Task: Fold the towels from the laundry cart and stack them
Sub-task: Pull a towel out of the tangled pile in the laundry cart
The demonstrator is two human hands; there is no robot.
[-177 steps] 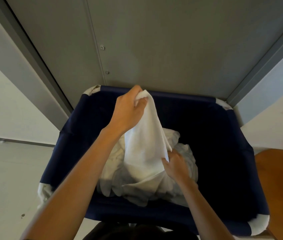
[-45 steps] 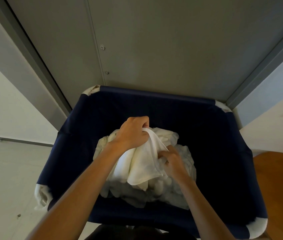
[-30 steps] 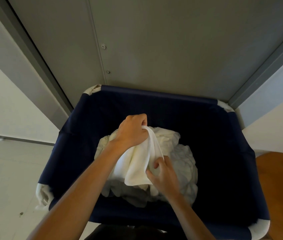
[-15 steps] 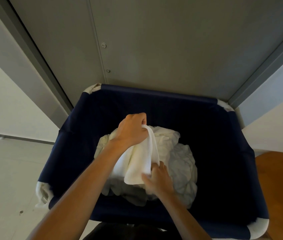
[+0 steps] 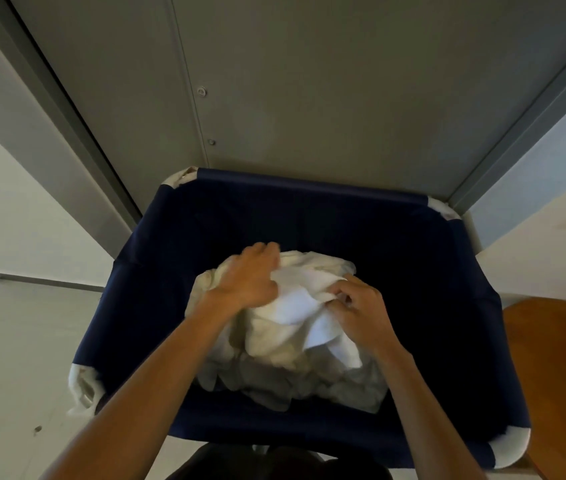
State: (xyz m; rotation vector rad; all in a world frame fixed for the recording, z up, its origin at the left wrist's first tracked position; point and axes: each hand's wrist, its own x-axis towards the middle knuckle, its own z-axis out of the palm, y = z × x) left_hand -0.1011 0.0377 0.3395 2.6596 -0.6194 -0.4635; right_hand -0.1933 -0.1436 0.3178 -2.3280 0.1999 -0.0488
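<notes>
Bunched on top of the heap of towels [image 5: 288,386] in the middle of the laundry cart [image 5: 309,184], a white towel [image 5: 295,304]. Gripped at its far left edge by the left hand [image 5: 248,280], back of the hand up, fingers curled down into the cloth and slightly blurred. Pinched at its right side by the right hand [image 5: 361,308], fingertips and thumb closed tight on a small fold. Between the two hands, a bright creased stretch of cloth, one corner drooping to the near right over the heap. Underneath, duller crumpled white and greyish cloth, reaching toward the near wall of the cart. Around that, deep navy fabric walls with white corner pieces [image 5: 84,386]. Beyond the far rim, a grey panelled door [image 5: 309,81] with two small screws along a seam. To the left, pale floor [image 5: 14,358]. To the right, just beside the cart, a rounded brown wooden surface [image 5: 565,375].
</notes>
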